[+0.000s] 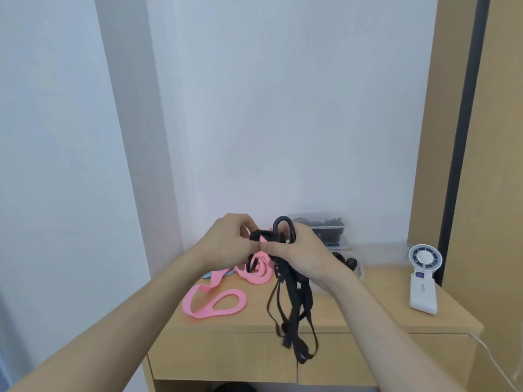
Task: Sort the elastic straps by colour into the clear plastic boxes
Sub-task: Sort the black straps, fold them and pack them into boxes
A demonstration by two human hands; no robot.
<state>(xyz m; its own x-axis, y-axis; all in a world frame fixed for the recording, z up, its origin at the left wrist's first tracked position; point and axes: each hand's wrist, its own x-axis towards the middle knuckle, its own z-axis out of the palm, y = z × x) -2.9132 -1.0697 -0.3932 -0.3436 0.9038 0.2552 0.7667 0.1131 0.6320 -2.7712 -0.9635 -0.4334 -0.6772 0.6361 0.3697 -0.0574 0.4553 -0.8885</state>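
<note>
Both hands are raised above the small wooden table and hold one tangled bunch of black elastic straps. My left hand pinches the top of the bunch. My right hand grips it beside the left, with a black loop sticking up above the fingers; the rest dangles past the table's front edge. Pink elastic straps lie in loops on the table's left part. A clear plastic box with dark straps stands at the back, stacked on another. A third clear box sits lower, behind my right wrist.
A white hand-held fan stands on the table's right side, a white cable running off behind it. A small blue thing peeks out under the pink straps. Walls close in behind and left; a wooden cabinet stands right.
</note>
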